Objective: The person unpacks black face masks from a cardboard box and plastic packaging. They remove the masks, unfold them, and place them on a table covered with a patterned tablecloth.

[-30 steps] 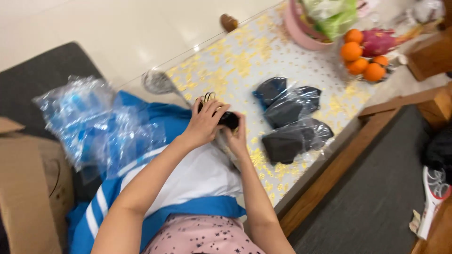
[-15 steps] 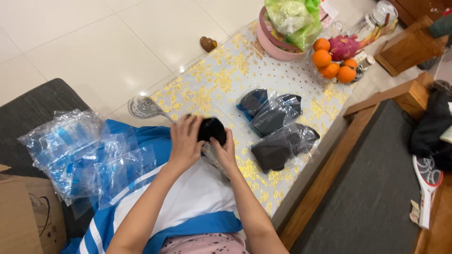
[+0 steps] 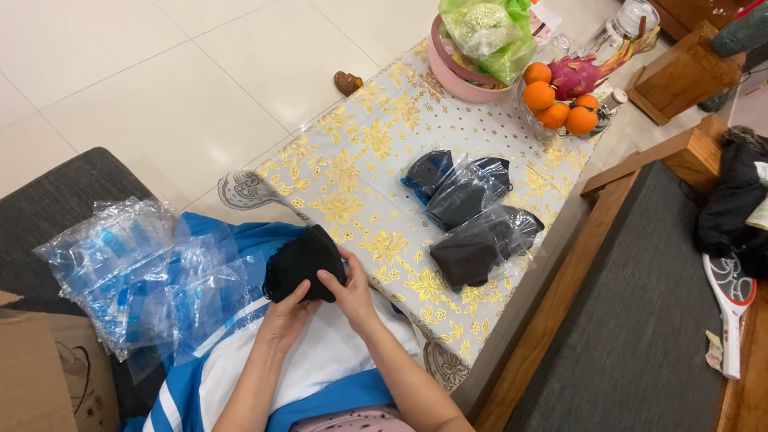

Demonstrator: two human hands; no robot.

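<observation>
I hold a stack of black masks over my lap, at the near edge of the table: soft, matte, folded, ear loops bunched at the left. My left hand cups it from below; my right hand pinches its right side. Beyond lie three bagged black bundles.

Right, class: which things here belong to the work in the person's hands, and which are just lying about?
In use:
- left hand
- right hand
- black masks held in both
- bagged black masks on the table
- clear plastic bags

Lying about:
- oranges
- pink bowl
- cardboard box
- racket-shaped swatter
</observation>
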